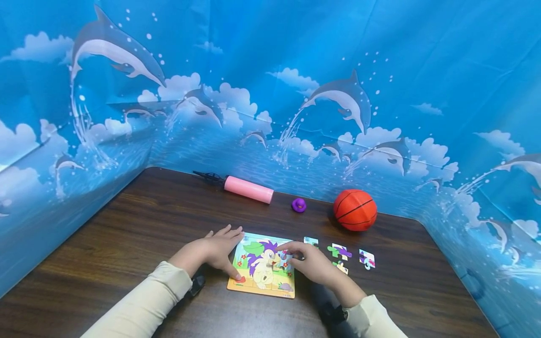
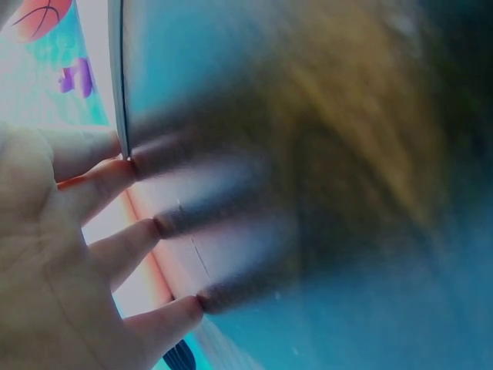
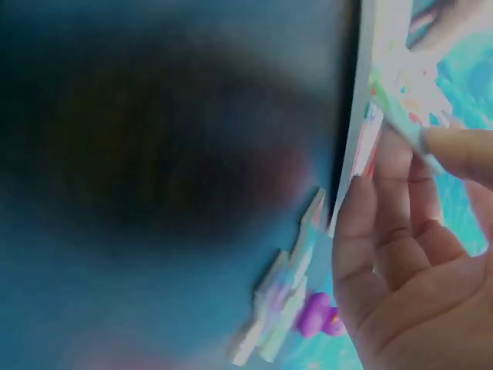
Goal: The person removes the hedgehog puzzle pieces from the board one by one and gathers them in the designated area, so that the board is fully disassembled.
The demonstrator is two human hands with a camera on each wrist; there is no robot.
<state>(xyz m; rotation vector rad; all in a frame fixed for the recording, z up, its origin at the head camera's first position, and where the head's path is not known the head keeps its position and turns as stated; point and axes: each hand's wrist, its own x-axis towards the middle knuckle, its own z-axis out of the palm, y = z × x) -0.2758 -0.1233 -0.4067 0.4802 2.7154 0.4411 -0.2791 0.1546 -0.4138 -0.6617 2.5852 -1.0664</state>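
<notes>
A jigsaw puzzle board [image 1: 262,285] with a purple-haired cartoon hedgehog lies flat on the dark table. My left hand [image 1: 216,251] rests along its left side, fingers spread on the table beyond the corner and thumb on the lower left of the picture. Over the board's right part, my right hand [image 1: 314,264] pinches a puzzle piece [image 3: 402,122] between thumb and fingers. In the right wrist view that piece is tilted against the board's surface. The fingers partly cover the board's upper right area in the head view.
Several loose puzzle pieces [image 1: 340,252] lie right of the board. Behind them sits an orange ball [image 1: 355,210] with black lines. A small purple toy [image 1: 298,205] and a pink pump [image 1: 248,188] stand along the back edge, before a blue dolphin curtain [image 1: 262,70].
</notes>
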